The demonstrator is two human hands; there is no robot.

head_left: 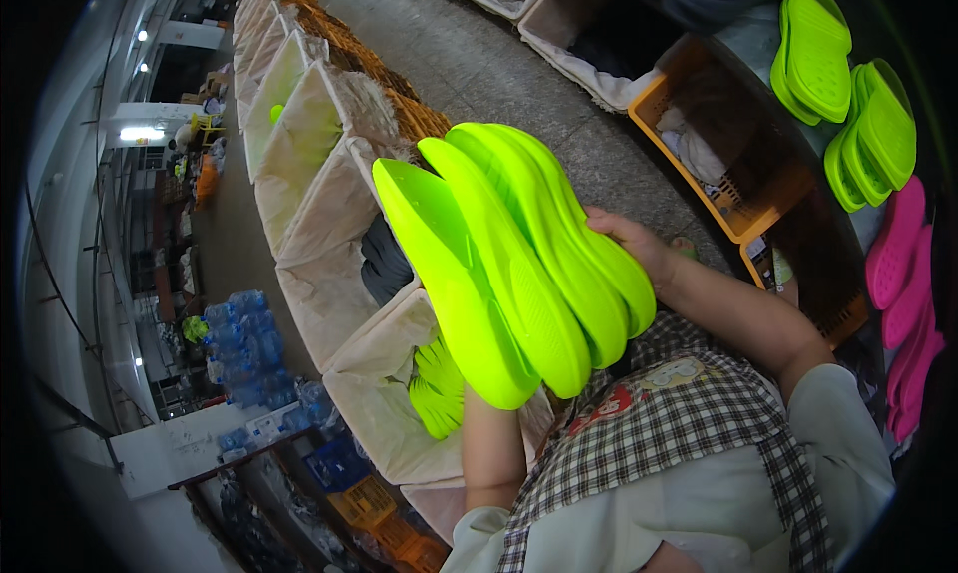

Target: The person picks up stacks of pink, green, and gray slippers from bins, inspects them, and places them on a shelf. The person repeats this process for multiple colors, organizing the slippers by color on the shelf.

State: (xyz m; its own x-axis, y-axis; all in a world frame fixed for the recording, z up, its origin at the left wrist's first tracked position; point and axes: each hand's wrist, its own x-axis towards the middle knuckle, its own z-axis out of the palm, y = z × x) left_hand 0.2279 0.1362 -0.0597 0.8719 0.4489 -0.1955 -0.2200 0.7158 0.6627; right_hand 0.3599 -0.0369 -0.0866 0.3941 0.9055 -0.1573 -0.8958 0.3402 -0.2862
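Observation:
A row of lime-green foam clogs (504,264) is held up in front of me, pressed side by side and tilted. My right hand (634,239) grips its right side, with the fingers partly behind the clogs. From below, my left forearm (494,453) runs up behind the nearest clog, which hides the left hand and its fingers. Just left of the held clogs stands a cloth-lined bin (364,418) with more lime-green clogs (437,388) inside. Dark footwear (384,262) lies in the adjoining bin.
Cloth-lined bins (309,164) stretch away at the left. Orange crates (699,199) stand at the right, beside stacked green clogs (813,54) and pink clogs (903,274). Blue water bottles (244,343) stand across the aisle, near a dark rack (269,503).

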